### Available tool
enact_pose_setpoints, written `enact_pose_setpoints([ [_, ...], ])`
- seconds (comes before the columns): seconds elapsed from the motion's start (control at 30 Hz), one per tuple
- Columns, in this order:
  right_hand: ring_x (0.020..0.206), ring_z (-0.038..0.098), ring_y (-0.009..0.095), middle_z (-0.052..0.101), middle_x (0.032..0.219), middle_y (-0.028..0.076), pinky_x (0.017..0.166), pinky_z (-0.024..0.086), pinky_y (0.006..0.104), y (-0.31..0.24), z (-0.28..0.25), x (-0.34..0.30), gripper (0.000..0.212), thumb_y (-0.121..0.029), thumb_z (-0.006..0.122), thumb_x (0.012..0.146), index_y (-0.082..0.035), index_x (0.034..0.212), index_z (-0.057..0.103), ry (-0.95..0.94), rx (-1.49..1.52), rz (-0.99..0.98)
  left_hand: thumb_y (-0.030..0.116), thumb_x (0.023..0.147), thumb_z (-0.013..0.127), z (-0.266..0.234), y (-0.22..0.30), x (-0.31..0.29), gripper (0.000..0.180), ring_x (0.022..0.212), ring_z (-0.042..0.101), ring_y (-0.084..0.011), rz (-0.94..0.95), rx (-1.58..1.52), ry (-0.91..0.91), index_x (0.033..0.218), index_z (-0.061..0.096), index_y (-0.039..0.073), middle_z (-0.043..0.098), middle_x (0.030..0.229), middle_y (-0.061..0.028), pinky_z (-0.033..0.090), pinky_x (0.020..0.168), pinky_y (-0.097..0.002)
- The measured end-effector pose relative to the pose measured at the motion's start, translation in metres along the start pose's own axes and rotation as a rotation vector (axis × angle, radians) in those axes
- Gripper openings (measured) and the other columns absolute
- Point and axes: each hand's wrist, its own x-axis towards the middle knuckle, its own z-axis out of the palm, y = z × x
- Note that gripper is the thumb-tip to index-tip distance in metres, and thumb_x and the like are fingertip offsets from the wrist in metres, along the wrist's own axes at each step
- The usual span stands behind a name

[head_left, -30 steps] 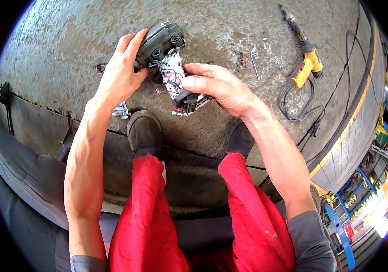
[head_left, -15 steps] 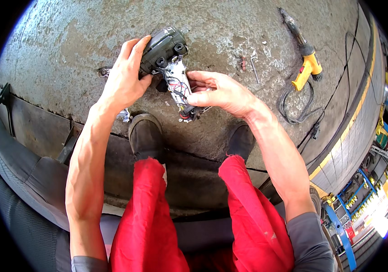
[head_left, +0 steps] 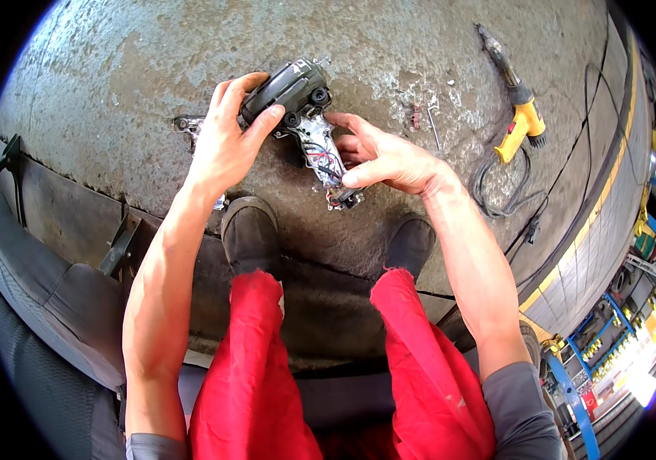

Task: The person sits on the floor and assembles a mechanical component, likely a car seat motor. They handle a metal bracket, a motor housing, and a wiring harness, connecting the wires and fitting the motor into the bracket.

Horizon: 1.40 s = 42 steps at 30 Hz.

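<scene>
The left hand [head_left: 228, 146] grips the dark casing [head_left: 291, 87] of an opened device [head_left: 315, 136] while the right hand [head_left: 391, 158] holds its wired end, all over the floor [head_left: 136, 100] near the edge by the shoes [head_left: 251, 236], where a careless tug could tear the bared wires [head_left: 323, 160].

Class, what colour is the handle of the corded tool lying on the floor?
The handle is yellow, shown best in the head view.

Wired device [head_left: 314, 132] partly covered by hands [head_left: 230, 146]; dark seat [head_left: 32, 330] cut off lower left.
</scene>
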Motion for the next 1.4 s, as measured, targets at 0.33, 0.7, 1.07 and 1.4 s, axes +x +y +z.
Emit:
enact_pose_setpoints([
  [0.33, 0.086, 0.06, 0.007, 0.068, 0.101, 0.002, 0.077, 0.049, 0.0266, -0.004, -0.001, 0.03, 0.051, -0.048, 0.072, 0.099, -0.003, 0.121, 0.066, 0.305, -0.041, -0.026, 0.027, 0.093, 0.08, 0.002, 0.005, 0.0, 0.054, 0.12, 0.061, -0.0336, -0.067, -0.061, 0.01, 0.139, 0.06, 0.007, 0.06, 0.131, -0.0167, 0.05, 0.103, -0.0432],
  [0.7, 0.075, 0.063, 0.009, 0.07, 0.091, 0.001, 0.068, 0.051, 0.0273, -0.005, 0.002, 0.054, 0.037, -0.039, 0.07, 0.1, -0.003, 0.11, 0.072, 0.466, -0.116, -0.032, 0.025, 0.091, 0.082, 0.002, 0.01, -0.001, 0.053, 0.12, 0.062, -0.0324, -0.055, -0.022, 0.007, 0.136, 0.062, 0.007, 0.059, 0.13, -0.0159, 0.051, 0.102, -0.043],
  [1.07, 0.076, 0.064, 0.007, 0.072, 0.093, -0.003, 0.071, 0.052, 0.0254, -0.005, -0.005, 0.053, 0.035, -0.041, 0.071, 0.101, -0.008, 0.111, 0.072, 0.405, -0.037, 0.017, 0.021, 0.088, 0.085, 0.003, 0.005, 0.005, 0.051, 0.115, 0.063, -0.0292, -0.068, -0.129, -0.002, 0.133, 0.064, 0.006, 0.061, 0.125, -0.0134, 0.052, 0.101, -0.0415],
  [1.4, 0.079, 0.067, 0.01, 0.075, 0.097, 0.001, 0.074, 0.053, 0.0269, -0.002, -0.006, 0.056, 0.043, -0.048, 0.074, 0.098, -0.007, 0.11, 0.073, 0.397, -0.069, -0.009, 0.021, 0.095, 0.078, 0.0, -0.005, -0.003, 0.042, 0.116, 0.066, -0.0264, -0.071, -0.229, 0.076, 0.13, 0.064, 0.001, 0.065, 0.125, -0.0139, 0.052, 0.102, -0.0396],
])
